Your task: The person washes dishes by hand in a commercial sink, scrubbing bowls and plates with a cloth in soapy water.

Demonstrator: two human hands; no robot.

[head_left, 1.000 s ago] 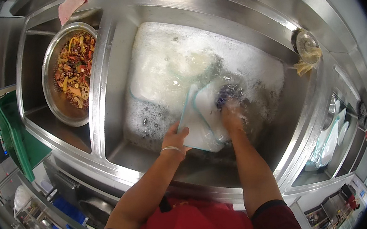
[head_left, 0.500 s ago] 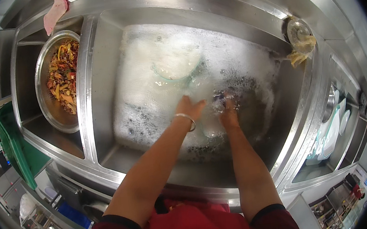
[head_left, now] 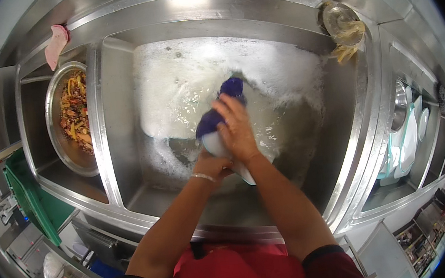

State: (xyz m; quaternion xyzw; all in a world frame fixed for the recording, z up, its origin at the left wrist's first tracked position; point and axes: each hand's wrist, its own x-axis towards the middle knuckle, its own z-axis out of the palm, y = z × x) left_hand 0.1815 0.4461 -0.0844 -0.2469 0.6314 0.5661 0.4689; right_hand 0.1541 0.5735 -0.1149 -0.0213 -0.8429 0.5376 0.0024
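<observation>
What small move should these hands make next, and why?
Perhaps slide the right hand and its purple cloth along the white dish. The cloth lies over only part of the dish, while the left hand holds the dish near its lower end, and foam lies in the sink.

Food [head_left: 74,115] lies in a metal bowl [head_left: 55,126] (pink cloth [head_left: 57,46] nearby).

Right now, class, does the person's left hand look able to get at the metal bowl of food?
Probably not freely: the left hand appears to hold a white dish, and the steel divider stands between it and the metal bowl.
</observation>
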